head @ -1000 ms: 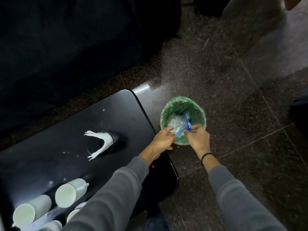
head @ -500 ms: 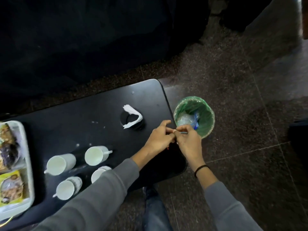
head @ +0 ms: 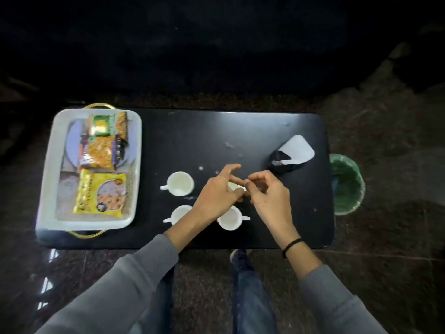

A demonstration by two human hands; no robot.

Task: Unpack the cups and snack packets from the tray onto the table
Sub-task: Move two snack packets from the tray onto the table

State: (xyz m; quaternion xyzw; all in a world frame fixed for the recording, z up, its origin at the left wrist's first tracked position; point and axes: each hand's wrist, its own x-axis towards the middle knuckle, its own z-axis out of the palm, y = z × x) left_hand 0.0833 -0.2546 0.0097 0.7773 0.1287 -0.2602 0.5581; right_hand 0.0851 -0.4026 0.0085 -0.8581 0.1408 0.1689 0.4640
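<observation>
A white tray [head: 48,165] with gold handles sits on the left end of the black table [head: 192,133]. In it lie a yellow snack packet [head: 101,194], an orange packet [head: 101,153] and a green-and-yellow packet [head: 106,124]. White cups stand on the table: one [head: 180,183] at centre left, one [head: 179,213] partly behind my left wrist, one [head: 230,220] near the front edge, and another [head: 234,186] mostly hidden under my fingers. My left hand [head: 216,191] and my right hand [head: 267,196] hover over the cups, fingertips touching each other, holding nothing.
A black holder with a white tissue [head: 293,150] stands at the table's right end. A green-lined bin [head: 346,184] is on the floor just right of the table. Dark furniture lies beyond the far edge. My legs are below the near edge.
Both hands came back from the bin at the right to over the cups, now without the plastic wrapper. The view swung left, bringing the whole tray in.
</observation>
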